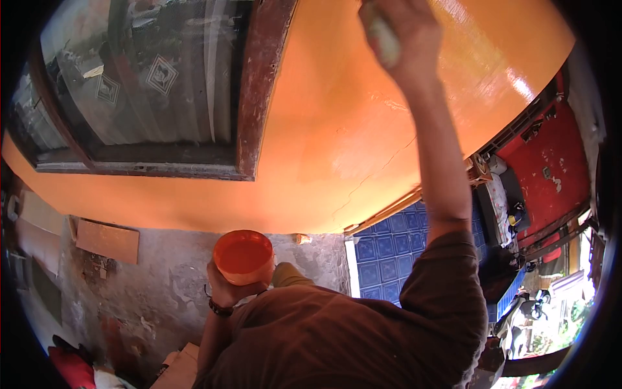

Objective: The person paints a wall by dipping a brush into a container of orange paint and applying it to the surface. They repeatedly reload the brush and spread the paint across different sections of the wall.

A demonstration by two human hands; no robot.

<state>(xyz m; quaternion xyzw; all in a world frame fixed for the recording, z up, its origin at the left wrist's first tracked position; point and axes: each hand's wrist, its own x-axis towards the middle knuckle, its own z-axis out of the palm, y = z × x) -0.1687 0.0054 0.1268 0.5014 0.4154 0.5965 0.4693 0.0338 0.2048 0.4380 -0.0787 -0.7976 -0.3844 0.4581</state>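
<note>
My left hand (228,290) is wrapped round an orange tub (243,257) at the lower middle, with orange paint inside it. High at the top, my right hand (411,39) is closed round a pale handle (383,40), its far end cut off by the frame's edge. Behind my raised arm rises an orange wall (324,123), glossy at the upper right and marked by a thin crack lower down. The tub is held near the wall's lower edge, apart from my right hand.
A dark-framed window (162,78) is set in the wall at the left. Blue tiles (382,259) lie at the lower right, beyond a white edge. A reddish board (107,241) rests at the lower left. Household items and a red surface (551,162) stand at the far right.
</note>
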